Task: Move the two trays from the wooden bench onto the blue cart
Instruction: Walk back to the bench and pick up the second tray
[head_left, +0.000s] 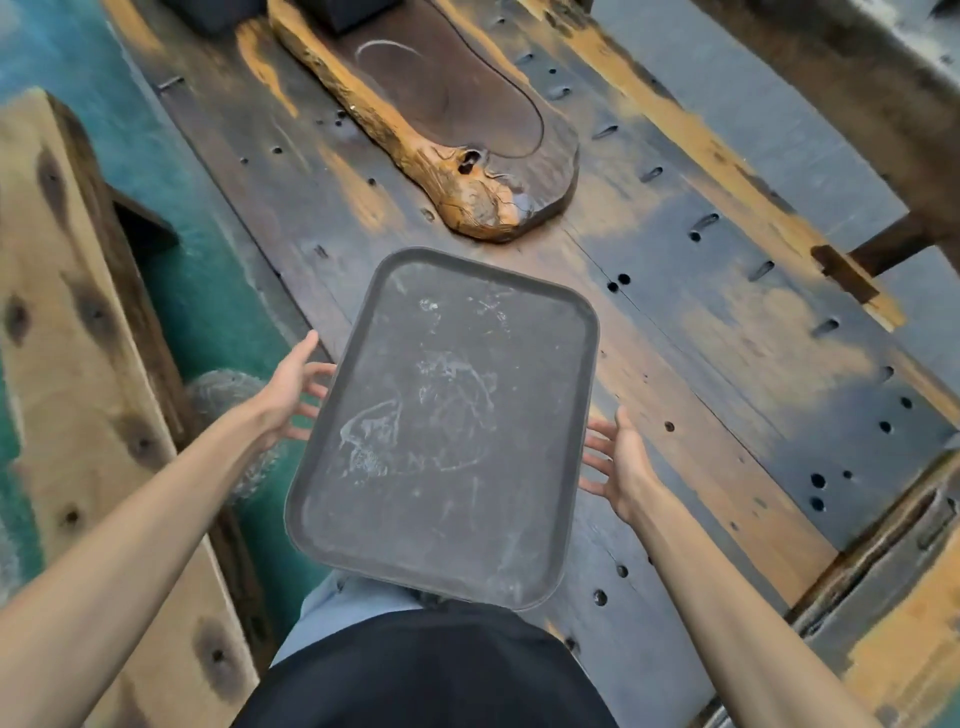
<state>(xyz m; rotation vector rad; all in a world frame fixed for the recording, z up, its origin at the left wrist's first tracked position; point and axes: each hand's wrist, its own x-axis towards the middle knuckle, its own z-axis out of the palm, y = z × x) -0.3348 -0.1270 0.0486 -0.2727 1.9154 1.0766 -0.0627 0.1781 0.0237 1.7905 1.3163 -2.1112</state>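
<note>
A dark grey rectangular tray (441, 426) with pale smears lies on the worn wooden bench (701, 322), its near corner over the bench's front edge. My left hand (293, 387) is at the tray's left rim, fingers spread, fingertips at or just short of the edge. On the opposite side, my right hand (621, 460) has its fingers apart and pointing at the right rim, a small gap showing. Neither hand grips the tray. A second, carved wooden tray (457, 119) with a raw bark edge lies farther back on the bench. No blue cart is in view.
A pale plank seat (78, 364) runs along the left, with teal floor (208, 270) between it and the bench. Two dark objects (218, 13) sit at the bench's far end. Another timber piece (857, 62) stands at the upper right. My legs are below the tray.
</note>
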